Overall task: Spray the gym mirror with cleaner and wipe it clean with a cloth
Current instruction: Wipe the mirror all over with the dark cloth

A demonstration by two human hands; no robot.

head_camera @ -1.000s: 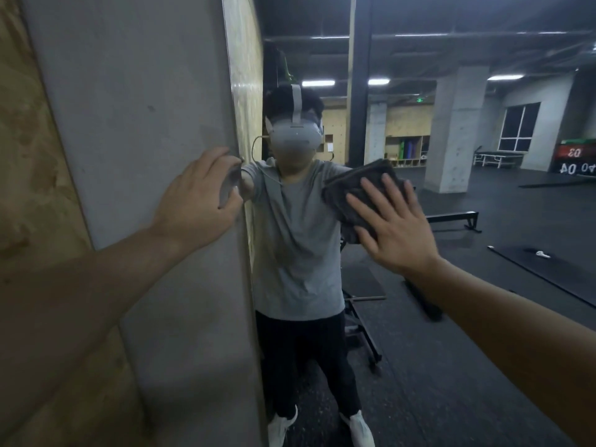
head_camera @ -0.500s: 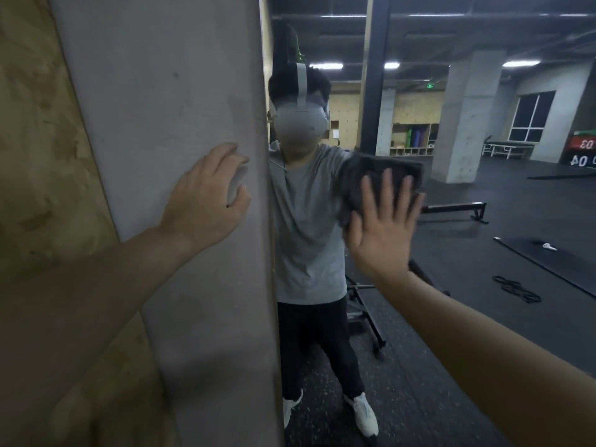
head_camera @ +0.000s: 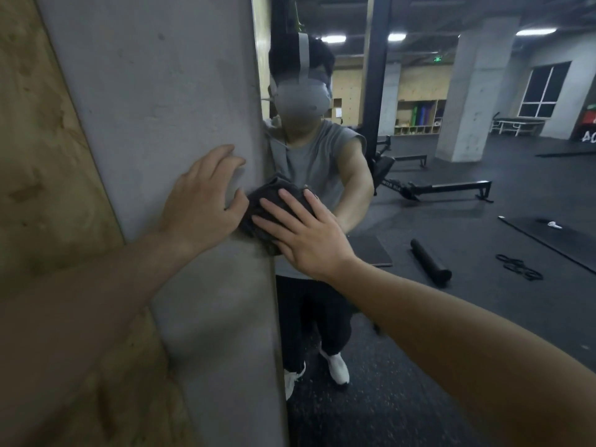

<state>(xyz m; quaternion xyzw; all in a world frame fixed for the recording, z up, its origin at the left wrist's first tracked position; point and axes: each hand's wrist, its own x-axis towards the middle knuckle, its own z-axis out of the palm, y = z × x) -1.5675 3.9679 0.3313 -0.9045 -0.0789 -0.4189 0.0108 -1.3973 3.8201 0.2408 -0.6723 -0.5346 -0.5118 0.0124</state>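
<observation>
Right hand: the right hand (head_camera: pixel 306 235) lay flat with fingers spread and straight, palm pushing a dark cloth (head_camera: pixel 272 209) against the glass; judged, the open palm spread pressure evenly for wiping.
Cloth: it was bunched under the palm at the mirror's left edge, just beside the grey pillar (head_camera: pixel 167 124), with its folds showing past the fingertips.
Left hand: the left hand (head_camera: pixel 203 204) rested on the pillar face near its corner, fingers loosely bent over something pale and rounded; what it was I could not tell, and it may have been the cleaner. Judged, this hand braced the body while the other scrubbed.
Mirror: the mirror (head_camera: pixel 451 317) ran rightward from the pillar edge and showed the person's reflection and the gym floor behind.
Reflected room: a rolled mat (head_camera: pixel 430 262), a low bench (head_camera: pixel 451 188) and a concrete column (head_camera: pixel 474 91) appeared in the glass.
Step in hand: judged, wiping was under way at the edge strip; most of the glass to the right looked yet to be covered.
</observation>
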